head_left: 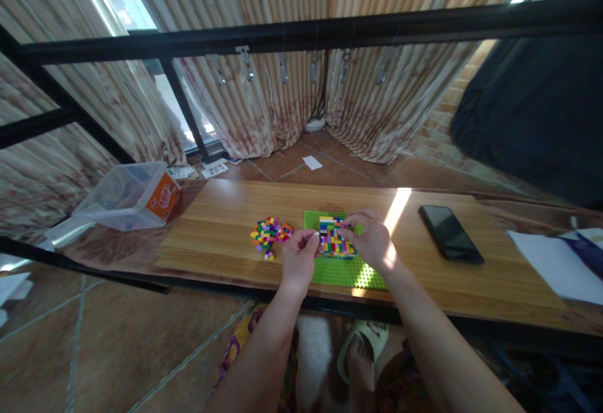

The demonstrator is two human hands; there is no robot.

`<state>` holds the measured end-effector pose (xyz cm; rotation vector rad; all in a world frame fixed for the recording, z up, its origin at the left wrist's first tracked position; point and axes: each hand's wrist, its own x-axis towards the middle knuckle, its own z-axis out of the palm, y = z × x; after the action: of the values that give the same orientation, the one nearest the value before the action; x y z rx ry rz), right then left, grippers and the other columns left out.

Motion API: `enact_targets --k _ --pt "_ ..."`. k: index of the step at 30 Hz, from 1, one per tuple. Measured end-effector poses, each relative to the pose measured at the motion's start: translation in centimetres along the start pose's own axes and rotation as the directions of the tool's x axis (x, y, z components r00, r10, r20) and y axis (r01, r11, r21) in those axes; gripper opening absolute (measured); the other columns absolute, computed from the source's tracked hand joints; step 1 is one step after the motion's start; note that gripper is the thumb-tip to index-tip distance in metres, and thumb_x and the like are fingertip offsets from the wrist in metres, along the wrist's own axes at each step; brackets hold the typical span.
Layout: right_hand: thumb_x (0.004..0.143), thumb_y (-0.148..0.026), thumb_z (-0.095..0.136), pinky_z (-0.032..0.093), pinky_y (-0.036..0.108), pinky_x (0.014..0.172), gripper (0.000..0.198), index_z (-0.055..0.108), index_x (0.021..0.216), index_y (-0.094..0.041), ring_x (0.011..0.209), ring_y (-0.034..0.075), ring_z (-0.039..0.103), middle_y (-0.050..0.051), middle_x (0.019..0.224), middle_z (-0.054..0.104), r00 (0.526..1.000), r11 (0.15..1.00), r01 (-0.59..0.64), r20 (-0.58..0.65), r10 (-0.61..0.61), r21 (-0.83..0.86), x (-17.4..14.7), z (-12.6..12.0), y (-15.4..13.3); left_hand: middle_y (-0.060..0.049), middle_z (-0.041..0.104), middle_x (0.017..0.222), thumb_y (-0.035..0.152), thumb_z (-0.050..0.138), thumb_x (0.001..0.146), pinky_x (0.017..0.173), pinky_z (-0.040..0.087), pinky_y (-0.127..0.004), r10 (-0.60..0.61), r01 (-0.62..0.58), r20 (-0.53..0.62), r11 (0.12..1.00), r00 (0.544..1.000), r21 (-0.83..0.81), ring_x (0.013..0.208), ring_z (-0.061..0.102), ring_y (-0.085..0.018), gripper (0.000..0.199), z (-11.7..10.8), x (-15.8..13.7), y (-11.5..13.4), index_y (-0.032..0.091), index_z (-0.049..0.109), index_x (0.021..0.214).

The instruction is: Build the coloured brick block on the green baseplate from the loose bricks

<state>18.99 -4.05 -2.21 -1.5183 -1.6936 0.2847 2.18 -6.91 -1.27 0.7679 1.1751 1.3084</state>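
Observation:
A block of colourful toy bricks point(331, 243) stands on a green studded baseplate point(332, 273). At its left side is my left hand point(299, 257), thumb and fingertips pinched together; whatever lies between them is too small to make out. From the right, my right hand point(372, 241) reaches over the block, its fingers closed on the block's upper right part and hiding some of the bricks there. Left of my left hand, a loose pile of small mixed-colour bricks point(267, 232) lies on the wooden board.
The wooden board point(217, 212) bears a black phone point(450, 232) at the right. Beyond its left end sits a clear plastic box point(125, 203) with an orange label. White papers point(551, 262) lie at the far right. A dark metal rail point(301, 36) crosses behind, before curtains.

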Motion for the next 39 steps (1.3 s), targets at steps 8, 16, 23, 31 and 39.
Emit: enact_targets --k 8,16,23,31,39 --pt "0.079 -0.036 0.065 0.048 0.039 0.084 0.014 0.067 0.076 -0.023 0.09 0.021 0.06 0.005 0.097 0.061 0.999 0.998 -0.006 0.037 0.004 0.065 0.1 0.3 0.1 0.001 0.064 0.064 0.023 0.068 0.074 0.053 0.047 -0.02 0.0 0.001 -0.006 1.0 1.0 0.018 0.057 0.062 -0.011 0.01 0.0 0.0 -0.4 0.015 0.065 0.08" --pt "0.078 -0.037 0.067 0.049 0.041 0.086 0.014 0.068 0.082 -0.024 0.092 0.022 0.062 0.005 0.101 0.062 0.999 0.997 0.015 0.029 -0.018 0.078 -0.2 0.0 0.0 -0.001 0.066 0.069 0.025 0.07 0.072 0.063 0.053 -0.025 0.031 -0.03 0.029 0.999 0.999 -0.028 0.064 0.066 -0.014 0.017 -0.4 0.1 -0.5 0.014 0.065 0.084" --pt "0.083 -0.038 0.063 0.051 0.036 0.083 0.017 0.071 0.086 -0.024 0.088 0.02 0.064 0.005 0.094 0.068 0.996 0.978 0.067 -0.078 -0.052 0.195 -0.5 -0.8 -1.2 -0.002 0.068 0.075 0.027 0.071 0.072 0.068 0.053 -0.027 0.063 -0.058 0.087 0.997 0.994 -0.056 0.071 0.068 -0.015 0.02 0.0 -0.5 0.3 0.015 0.066 0.088" --pt "0.084 -0.041 0.061 0.05 0.03 0.072 0.022 0.072 0.089 -0.023 0.075 0.017 0.065 0.002 0.081 0.072 0.973 0.937 -0.082 0.23 0.002 0.34 -1.5 -0.4 -3.6 -0.001 0.068 0.076 0.029 0.07 0.073 0.065 0.049 -0.023 0.13 -0.127 0.098 0.991 0.987 -0.03 0.069 0.062 -0.012 0.019 0.4 -0.7 0.5 0.016 0.068 0.086" --pt "0.082 -0.039 0.063 0.046 0.027 0.064 0.021 0.074 0.084 -0.022 0.065 0.015 0.059 -0.001 0.069 0.068 0.955 0.876 -0.173 0.294 0.037 0.45 -1.6 0.1 -3.9 0.0 0.065 0.073 0.029 0.068 0.074 0.063 0.044 -0.021 0.171 -0.17 0.112 0.985 0.979 -0.021 0.065 0.055 -0.01 0.016 0.4 -0.8 0.6 0.016 0.068 0.084"
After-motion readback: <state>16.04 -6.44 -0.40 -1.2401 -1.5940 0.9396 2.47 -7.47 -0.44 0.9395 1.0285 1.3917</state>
